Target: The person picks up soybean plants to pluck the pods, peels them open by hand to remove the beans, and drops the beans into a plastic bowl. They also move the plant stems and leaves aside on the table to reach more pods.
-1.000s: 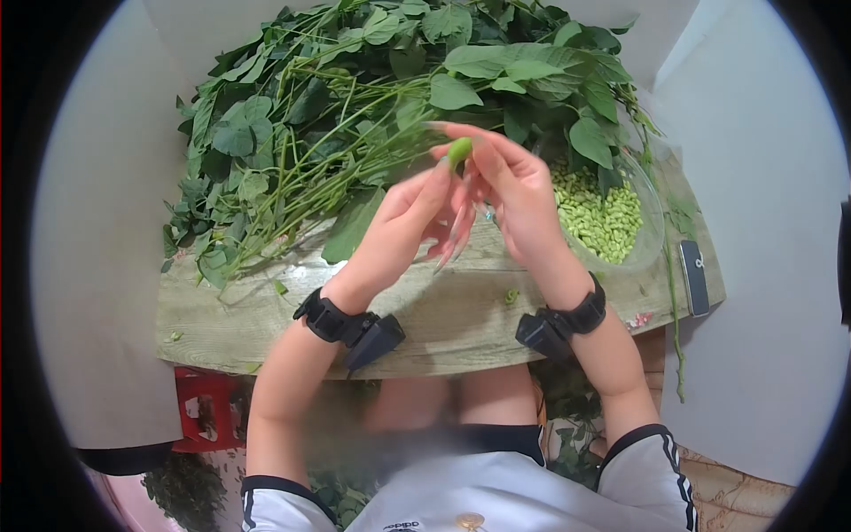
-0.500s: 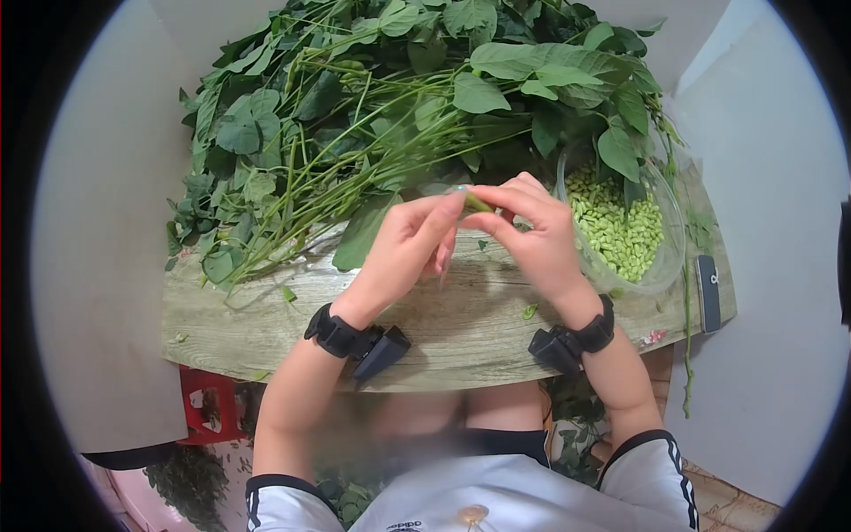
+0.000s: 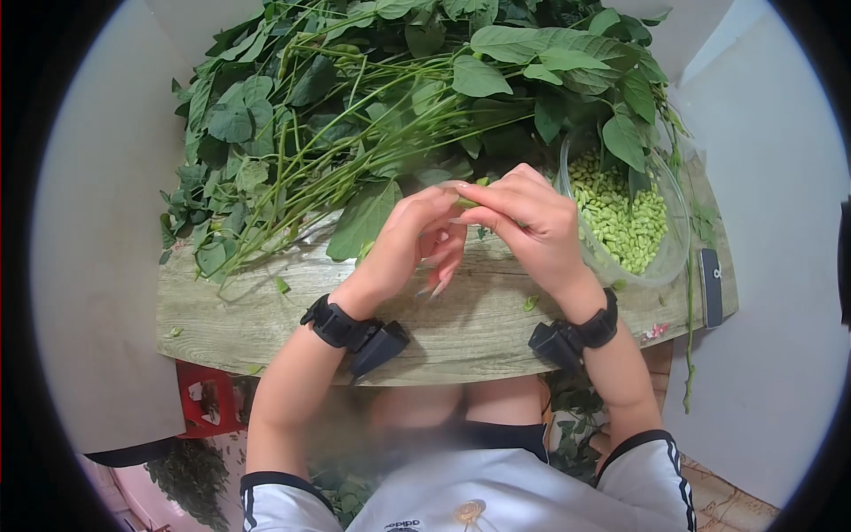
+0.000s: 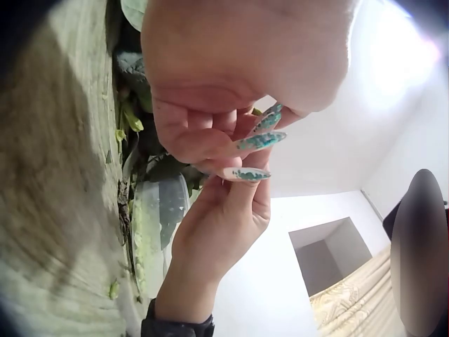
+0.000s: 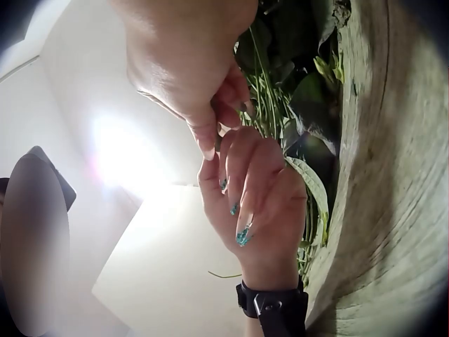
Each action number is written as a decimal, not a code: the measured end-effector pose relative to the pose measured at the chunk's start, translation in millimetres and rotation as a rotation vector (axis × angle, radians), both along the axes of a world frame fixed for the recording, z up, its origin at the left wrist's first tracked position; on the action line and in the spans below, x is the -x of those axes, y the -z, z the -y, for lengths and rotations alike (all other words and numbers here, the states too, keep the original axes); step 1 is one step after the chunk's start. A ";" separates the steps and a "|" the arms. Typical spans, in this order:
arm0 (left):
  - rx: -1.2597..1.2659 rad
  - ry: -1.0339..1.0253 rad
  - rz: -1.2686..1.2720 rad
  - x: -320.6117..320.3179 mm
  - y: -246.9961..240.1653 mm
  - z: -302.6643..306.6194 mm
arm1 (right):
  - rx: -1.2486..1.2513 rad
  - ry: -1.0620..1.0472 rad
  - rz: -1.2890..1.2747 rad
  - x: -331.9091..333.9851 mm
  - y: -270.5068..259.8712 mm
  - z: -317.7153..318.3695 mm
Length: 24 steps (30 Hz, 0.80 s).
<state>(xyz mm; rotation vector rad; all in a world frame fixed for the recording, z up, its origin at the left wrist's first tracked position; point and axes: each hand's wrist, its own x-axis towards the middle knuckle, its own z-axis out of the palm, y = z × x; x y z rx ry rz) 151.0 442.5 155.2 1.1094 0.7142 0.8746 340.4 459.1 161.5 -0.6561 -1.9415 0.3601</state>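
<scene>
A small green bean pod is held between both hands over the tabletop. My left hand pinches its left side with thumb and forefinger, the other fingers loosely bent below. From the other side, my right hand pinches the pod with thumb and fingertips. In both wrist views the fingertips meet and mostly hide the pod. To the right of the right hand stands a clear plastic bowl holding many shelled green beans. A light green pod piece lies beside the left hand.
A large heap of leafy bean stalks covers the back of the wooden table. Some leaves overhang the bowl. At the right edge lie a dark phone-like object and a long stem. A red stool stands below left.
Both hands have come lower, toward the body. The right hand's raised fingers have closed in on the pod, which now lies flatter. A light green piece now shows beside the left hand.
</scene>
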 end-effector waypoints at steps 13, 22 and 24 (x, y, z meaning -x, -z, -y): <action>0.034 0.099 0.118 0.8 0.0 -0.1 | -0.014 0.002 0.011 -0.6 1.1 -0.3; 0.055 0.046 0.124 -1.0 3.7 0.2 | -0.011 0.008 0.023 0.4 1.0 0.3; 0.046 0.070 0.137 0.0 3.3 0.7 | -0.009 0.005 0.022 0.9 1.6 0.5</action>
